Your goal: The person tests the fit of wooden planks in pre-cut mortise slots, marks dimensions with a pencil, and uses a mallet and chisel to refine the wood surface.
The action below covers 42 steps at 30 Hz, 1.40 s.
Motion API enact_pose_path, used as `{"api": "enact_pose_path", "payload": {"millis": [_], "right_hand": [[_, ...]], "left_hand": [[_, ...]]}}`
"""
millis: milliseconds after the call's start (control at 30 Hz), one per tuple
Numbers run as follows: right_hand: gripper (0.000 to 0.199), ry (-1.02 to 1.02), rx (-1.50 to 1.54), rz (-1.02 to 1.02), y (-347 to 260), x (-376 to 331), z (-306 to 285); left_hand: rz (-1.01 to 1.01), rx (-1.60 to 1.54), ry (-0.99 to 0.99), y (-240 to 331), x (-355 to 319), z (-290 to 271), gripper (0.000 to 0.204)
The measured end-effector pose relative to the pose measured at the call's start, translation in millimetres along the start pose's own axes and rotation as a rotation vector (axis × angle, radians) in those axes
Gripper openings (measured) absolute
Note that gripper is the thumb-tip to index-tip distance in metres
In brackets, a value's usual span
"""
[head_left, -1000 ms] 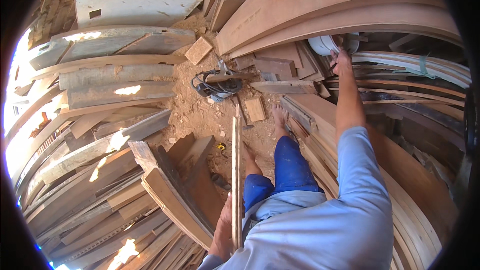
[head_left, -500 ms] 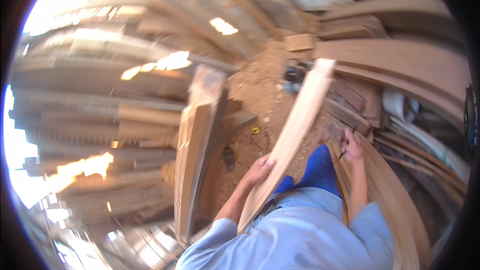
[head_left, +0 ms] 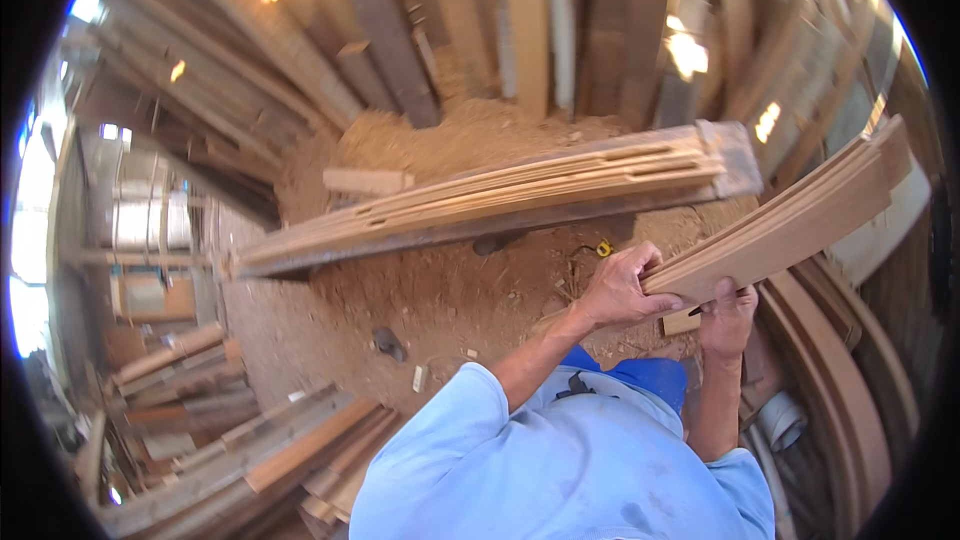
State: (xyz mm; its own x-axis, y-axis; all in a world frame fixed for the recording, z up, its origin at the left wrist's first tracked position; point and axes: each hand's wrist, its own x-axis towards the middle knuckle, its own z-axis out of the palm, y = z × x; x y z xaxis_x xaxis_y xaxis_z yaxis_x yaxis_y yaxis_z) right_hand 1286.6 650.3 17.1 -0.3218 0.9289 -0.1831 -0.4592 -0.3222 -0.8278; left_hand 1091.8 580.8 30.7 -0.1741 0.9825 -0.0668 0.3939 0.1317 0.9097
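Note:
A light-brown wooden board [head_left: 790, 225] slants up to the right in front of me, its edge showing layered lines. My left hand [head_left: 625, 290] is closed around its near end, thumb on the lower side. Farther along, my right hand [head_left: 727, 320] grips the lower edge with the thumb against the face. A small dark thin item sticks out by the right fingers; its kind is too small to tell. Beyond my hands, a long dark beam [head_left: 735, 155] carries several narrow slats [head_left: 520, 190] stacked lengthwise.
A yellow tape measure [head_left: 604, 248] lies on the sawdust-covered ground [head_left: 450, 300], and a dark object [head_left: 388, 343] is farther left. Planks [head_left: 525, 30] lean upright at the back. Lumber piles [head_left: 310, 440] sit at lower left; curved boards [head_left: 830, 380] stand at right.
My view has turned left, bringing the slat-covered beam across the front. The board has swung to point right, and my right hand, earlier apart from it, now grips it too.

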Motion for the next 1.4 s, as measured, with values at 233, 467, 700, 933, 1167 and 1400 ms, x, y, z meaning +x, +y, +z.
{"api": "enact_pose_path", "payload": {"millis": [233, 467, 700, 933, 1167, 1400], "right_hand": [[0.030, -0.325, -0.033, -0.080, 24.9, 42.4, 202.6], [0.031, -0.527, -0.048, -0.078, 48.1, 61.8, 352.2], [0.042, -0.770, -0.180, -0.096, 54.8, 69.8, 512.5], [0.036, -0.862, -0.249, -0.217, 107.7, 42.2, 629.4], [0.043, -0.778, -0.423, -0.252, 163.9, 17.1, 679.5], [0.044, -0.657, -0.562, -0.329, 195.8, 1.0, 706.5]], "left_hand": [[0.007, 0.033, 0.114, -97.8, -100.8, -182.4, 0.058], [-0.203, 0.105, 0.376, -167.2, -172.5, -270.7, 0.058], [-0.393, 0.096, 0.560, -139.4, -179.3, -386.9, 0.051], [-0.410, 0.182, 0.581, -185.4, -205.9, -468.6, 0.050], [-0.389, -0.101, 0.405, -251.9, -202.7, -518.8, 0.058], [-0.200, -0.212, 0.317, -329.6, -202.4, -536.9, 0.055]]}}
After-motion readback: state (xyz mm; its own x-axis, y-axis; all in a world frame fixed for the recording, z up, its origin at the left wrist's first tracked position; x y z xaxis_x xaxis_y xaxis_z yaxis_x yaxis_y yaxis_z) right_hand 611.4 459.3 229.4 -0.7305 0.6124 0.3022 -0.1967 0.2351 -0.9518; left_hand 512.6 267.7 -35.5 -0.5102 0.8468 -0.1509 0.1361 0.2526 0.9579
